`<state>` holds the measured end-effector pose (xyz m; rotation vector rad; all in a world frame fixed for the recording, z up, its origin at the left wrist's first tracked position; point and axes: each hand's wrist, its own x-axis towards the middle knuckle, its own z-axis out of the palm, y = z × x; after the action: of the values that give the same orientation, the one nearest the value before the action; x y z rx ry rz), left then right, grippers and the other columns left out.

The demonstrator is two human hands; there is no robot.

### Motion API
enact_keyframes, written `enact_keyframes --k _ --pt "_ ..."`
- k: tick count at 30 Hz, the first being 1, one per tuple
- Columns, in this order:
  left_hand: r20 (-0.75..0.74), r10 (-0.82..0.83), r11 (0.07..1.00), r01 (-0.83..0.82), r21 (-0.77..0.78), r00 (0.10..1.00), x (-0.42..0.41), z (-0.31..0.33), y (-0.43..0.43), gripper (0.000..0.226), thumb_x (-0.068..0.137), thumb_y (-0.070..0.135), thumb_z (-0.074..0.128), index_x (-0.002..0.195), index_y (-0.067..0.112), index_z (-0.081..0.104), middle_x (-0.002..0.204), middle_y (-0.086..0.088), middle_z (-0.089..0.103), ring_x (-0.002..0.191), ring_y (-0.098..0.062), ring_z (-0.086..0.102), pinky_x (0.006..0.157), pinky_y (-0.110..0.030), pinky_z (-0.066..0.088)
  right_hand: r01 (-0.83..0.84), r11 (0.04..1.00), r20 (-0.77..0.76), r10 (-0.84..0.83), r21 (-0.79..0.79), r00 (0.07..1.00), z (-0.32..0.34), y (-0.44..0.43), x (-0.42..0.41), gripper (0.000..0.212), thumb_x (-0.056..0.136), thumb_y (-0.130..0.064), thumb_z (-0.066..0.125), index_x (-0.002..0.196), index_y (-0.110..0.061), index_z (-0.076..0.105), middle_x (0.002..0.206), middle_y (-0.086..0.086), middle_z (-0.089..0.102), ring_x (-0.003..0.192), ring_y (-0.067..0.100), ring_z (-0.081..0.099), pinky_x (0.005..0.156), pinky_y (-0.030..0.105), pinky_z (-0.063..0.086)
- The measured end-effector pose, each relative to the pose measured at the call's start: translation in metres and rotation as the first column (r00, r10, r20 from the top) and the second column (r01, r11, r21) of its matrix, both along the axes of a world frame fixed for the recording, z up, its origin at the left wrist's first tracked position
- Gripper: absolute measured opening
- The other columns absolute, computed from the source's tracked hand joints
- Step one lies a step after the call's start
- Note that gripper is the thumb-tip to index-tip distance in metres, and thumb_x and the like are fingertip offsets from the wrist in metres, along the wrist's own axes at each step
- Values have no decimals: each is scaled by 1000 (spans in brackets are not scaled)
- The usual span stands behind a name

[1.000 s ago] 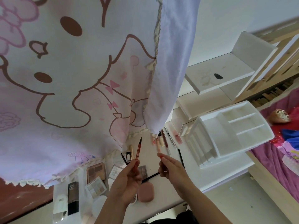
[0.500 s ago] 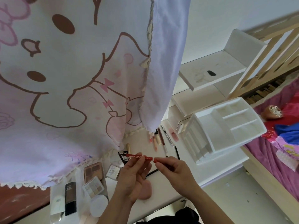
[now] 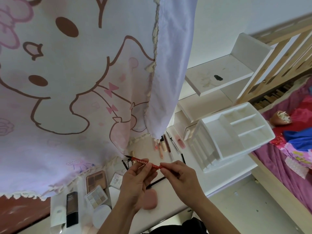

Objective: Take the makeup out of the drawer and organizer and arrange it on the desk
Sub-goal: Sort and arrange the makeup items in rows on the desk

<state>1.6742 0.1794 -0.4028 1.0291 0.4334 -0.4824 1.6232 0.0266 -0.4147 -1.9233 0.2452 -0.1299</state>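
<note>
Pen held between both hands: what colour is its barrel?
The pen is red with white lettering, clearest in the head view.

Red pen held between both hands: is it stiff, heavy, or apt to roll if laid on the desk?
Probably stiff: the red pen runs straight between the left hand and the right hand, which pinches one end. Likely light, since two pinches alone carry it. Its slim, round-looking barrel could roll on the flat desk.
</note>
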Motion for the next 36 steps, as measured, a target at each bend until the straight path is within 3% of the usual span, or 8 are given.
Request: enact_keyframes --k 9,12,15,19,25,36 --pt "-29 51 997 -53 -57 998 -6 -6 -1 28 86 1 60 114 -1 59 85 -17 72 78 -24 72 78 -35 61 -120 993 -96 118 -18 988 -1 -2 3 21 92 -24 70 111 -31 75 90 -12 72 88 3 66 78 12 48" --pt "92 -90 977 70 200 992 -8 -8 4 20 93 1 59 110 8 65 91 -19 71 88 -25 71 74 -31 60 -60 994 -147 73 93 986 2 -4 4 18 95 -22 66 111 -27 71 92 -12 74 89 3 69 83 18 53" --pt "184 -337 798 176 577 924 -10 -16 11 26 95 5 60 108 25 70 96 -14 69 82 -10 66 72 -19 55 47 980 -139 -20 193 990 8 -10 7 16 95 -22 66 109 -28 71 94 -14 74 87 5 69 81 21 55" --pt "210 -517 569 150 808 830 -6 -22 19 35 98 14 55 110 46 60 104 4 59 84 0 56 71 -11 41 49 963 -128 -15 266 992 14 -16 12 22 97 -19 62 113 -31 72 99 -14 71 85 8 67 79 20 53" --pt "257 -563 517 92 851 786 -4 -22 24 36 97 10 55 111 43 57 91 0 52 74 -3 52 67 -9 39 144 839 -173 -60 525 983 17 -17 15 18 96 -11 62 111 -15 72 97 3 76 94 21 71 79 27 57" --pt "263 -643 430 54 901 720 -4 -33 27 40 99 12 53 123 44 55 93 8 48 87 -9 51 69 -14 37 143 883 -192 -61 447 980 10 -20 13 16 97 -17 62 108 -20 72 99 -6 77 79 8 64 78 26 56"
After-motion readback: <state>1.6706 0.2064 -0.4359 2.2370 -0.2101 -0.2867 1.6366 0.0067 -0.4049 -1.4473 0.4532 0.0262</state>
